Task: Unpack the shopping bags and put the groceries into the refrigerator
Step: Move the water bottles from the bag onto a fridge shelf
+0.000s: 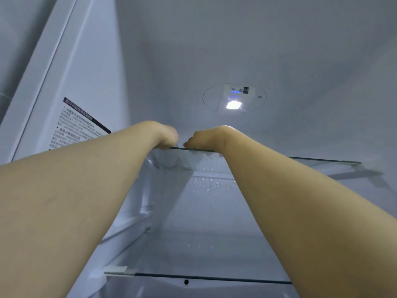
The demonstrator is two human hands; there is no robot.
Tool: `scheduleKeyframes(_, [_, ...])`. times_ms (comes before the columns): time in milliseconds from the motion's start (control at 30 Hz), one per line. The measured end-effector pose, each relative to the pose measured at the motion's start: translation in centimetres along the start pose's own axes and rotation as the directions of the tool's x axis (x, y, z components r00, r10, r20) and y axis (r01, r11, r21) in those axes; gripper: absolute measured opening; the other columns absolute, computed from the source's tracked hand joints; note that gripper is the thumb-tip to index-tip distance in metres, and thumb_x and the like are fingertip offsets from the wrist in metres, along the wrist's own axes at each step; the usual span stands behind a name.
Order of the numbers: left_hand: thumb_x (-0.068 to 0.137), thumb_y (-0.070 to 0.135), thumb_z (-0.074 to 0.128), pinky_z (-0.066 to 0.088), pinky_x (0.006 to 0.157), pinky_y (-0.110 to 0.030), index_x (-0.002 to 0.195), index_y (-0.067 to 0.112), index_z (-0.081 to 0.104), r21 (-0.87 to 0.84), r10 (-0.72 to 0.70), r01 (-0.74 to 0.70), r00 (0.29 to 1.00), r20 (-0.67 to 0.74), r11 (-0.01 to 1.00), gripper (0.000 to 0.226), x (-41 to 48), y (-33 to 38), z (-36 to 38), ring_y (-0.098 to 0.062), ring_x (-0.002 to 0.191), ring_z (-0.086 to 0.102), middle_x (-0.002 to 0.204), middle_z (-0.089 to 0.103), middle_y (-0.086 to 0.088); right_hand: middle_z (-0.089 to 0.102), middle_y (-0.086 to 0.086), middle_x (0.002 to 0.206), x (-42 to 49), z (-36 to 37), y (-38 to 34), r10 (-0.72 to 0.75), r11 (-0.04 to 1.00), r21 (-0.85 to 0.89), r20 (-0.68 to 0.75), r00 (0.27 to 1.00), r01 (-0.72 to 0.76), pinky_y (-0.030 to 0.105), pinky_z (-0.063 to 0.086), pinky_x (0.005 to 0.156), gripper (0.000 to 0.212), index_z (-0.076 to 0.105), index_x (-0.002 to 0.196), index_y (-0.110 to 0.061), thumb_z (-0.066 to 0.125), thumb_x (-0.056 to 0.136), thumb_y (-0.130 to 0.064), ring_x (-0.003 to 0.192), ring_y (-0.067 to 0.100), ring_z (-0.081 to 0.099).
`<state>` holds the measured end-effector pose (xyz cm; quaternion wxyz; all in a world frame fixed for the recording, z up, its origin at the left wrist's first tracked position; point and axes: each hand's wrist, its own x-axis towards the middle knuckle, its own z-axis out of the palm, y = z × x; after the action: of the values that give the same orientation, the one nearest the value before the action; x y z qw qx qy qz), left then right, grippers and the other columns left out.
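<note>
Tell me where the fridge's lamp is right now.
In the head view the lamp glows right of centre, set in a round panel, just above the right hand and the upper glass shelf.

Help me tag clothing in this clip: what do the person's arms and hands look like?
The left forearm and right forearm are bare to the frame edge: no sleeves, watch, bracelets or gloves show. The left hand and right hand are bare; their fingers are mostly hidden, so rings cannot be judged.
</note>
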<state>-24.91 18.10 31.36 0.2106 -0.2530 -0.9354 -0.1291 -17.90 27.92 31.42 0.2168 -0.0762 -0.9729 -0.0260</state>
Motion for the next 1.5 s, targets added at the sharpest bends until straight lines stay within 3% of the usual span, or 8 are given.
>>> scheduleKeyframes(133, [0.092, 0.007, 0.044, 0.039, 0.051, -0.027, 0.118, 0.002, 0.059, -0.098, -0.036, 0.03, 0.998, -0.061, 0.995, 0.03, -0.5, 0.2, 0.1, -0.029, 0.081, 0.051, 0.103, 0.059, -0.017, 0.046, 0.009, 0.138, 0.1, 0.3, -0.1, 0.024, 0.989, 0.144, -0.033, 0.999, -0.019, 0.026, 0.033, 0.084, 0.037, 0.047, 0.131, -0.007, 0.029, 0.103, -0.022, 0.114, 0.024, 0.046])
scheduleKeyframes(233, [0.093, 0.014, 0.038, 0.039, 0.068, -0.029, 0.146, 0.018, 0.027, -0.166, -0.098, 0.06, 0.968, -0.231, 0.984, 0.054, -0.7, 0.0, 0.4, -0.029, 0.09, 0.044, 0.122, 0.048, -0.019, 0.053, 0.008, 0.1, 0.3, 0.5, 0.0, 0.066, 0.952, 0.304, -0.126, 0.99, -0.025, 0.028, 0.037, 0.08, 0.028, 0.054, 0.097, -0.01, 0.03, 0.1, -0.023, 0.092, 0.022, 0.051])
scheduleKeyframes(300, [0.09, 0.017, 0.039, 0.039, 0.068, -0.032, 0.147, 0.027, 0.017, -0.217, -0.119, 0.047, 0.936, -0.331, 0.975, 0.062, -0.8, -0.4, 0.7, -0.031, 0.088, 0.047, 0.111, 0.048, -0.017, 0.05, 0.002, 0.086, 0.1, 0.7, 0.2, 0.172, 0.91, 0.409, -0.218, 0.961, -0.07, 0.029, 0.038, 0.072, 0.023, 0.048, 0.084, -0.015, 0.034, 0.093, -0.031, 0.078, 0.02, 0.048])
scheduleKeyframes(400, [0.092, 0.024, 0.039, 0.043, 0.079, -0.035, 0.141, 0.021, 0.029, -0.208, -0.098, 0.004, 0.891, -0.443, 0.978, 0.05, -1.6, -0.4, 1.5, -0.035, 0.102, 0.049, 0.123, 0.048, -0.018, 0.049, 0.002, 0.074, -0.7, 1.3, 0.4, 0.206, 0.932, 0.356, -0.369, 0.907, -0.066, 0.028, 0.033, 0.062, 0.025, 0.044, 0.069, -0.016, 0.037, 0.087, -0.032, 0.066, 0.021, 0.045])
scheduleKeyframes(500, [0.095, 0.024, 0.038, 0.04, 0.089, -0.037, 0.131, 0.011, 0.042, -0.168, -0.058, -0.033, 0.86, -0.508, 0.985, 0.039, -3.1, -0.2, 2.1, -0.037, 0.113, 0.047, 0.127, 0.048, -0.019, 0.049, 0.002, 0.071, -2.0, 2.4, 0.1, 0.178, 0.958, 0.283, -0.457, 0.872, -0.047, 0.033, 0.032, 0.072, 0.026, 0.041, 0.065, -0.018, 0.036, 0.086, -0.032, 0.079, 0.027, 0.046])
scheduleKeyframes(700, [0.089, 0.019, 0.045, 0.034, 0.074, -0.032, 0.109, 0.012, 0.055, -0.233, -0.061, -0.109, 0.784, -0.617, 0.966, 0.024, -6.8, 0.5, 3.0, -0.034, 0.107, 0.046, 0.115, 0.052, -0.014, 0.059, 0.004, 0.114, -6.3, 3.5, -0.2, 0.136, 0.951, 0.304, -0.564, 0.815, 0.052, 0.035, 0.025, 0.091, 0.032, 0.056, 0.117, -0.019, 0.04, 0.092, -0.03, 0.116, 0.025, 0.041])
scheduleKeyframes(900, [0.089, 0.023, 0.049, 0.04, 0.078, -0.035, 0.104, 0.012, 0.057, -0.126, 0.045, -0.152, 0.793, -0.607, 0.98, 0.02, -13.0, 1.7, 4.4, -0.029, 0.101, 0.048, 0.109, 0.054, -0.011, 0.056, -0.001, 0.124, -12.2, 5.2, -0.4, 0.091, 0.952, 0.288, -0.595, 0.798, 0.106, 0.034, 0.024, 0.099, 0.033, 0.056, 0.122, -0.024, 0.044, 0.091, -0.031, 0.122, 0.022, 0.038])
scheduleKeyframes(1500, [0.086, 0.02, 0.058, 0.042, 0.081, -0.039, 0.104, 0.009, 0.064, -0.28, 0.086, -0.213, 0.909, -0.407, 0.936, 0.021, -31.3, 3.9, 20.5, -0.032, 0.101, 0.052, 0.105, 0.062, -0.009, 0.043, -0.008, 0.14, -31.6, 21.6, 2.5, 0.214, 0.946, 0.287, -0.211, 0.954, -0.149, 0.034, 0.021, 0.106, 0.039, 0.05, 0.129, -0.03, 0.045, 0.092, -0.038, 0.13, 0.017, 0.031])
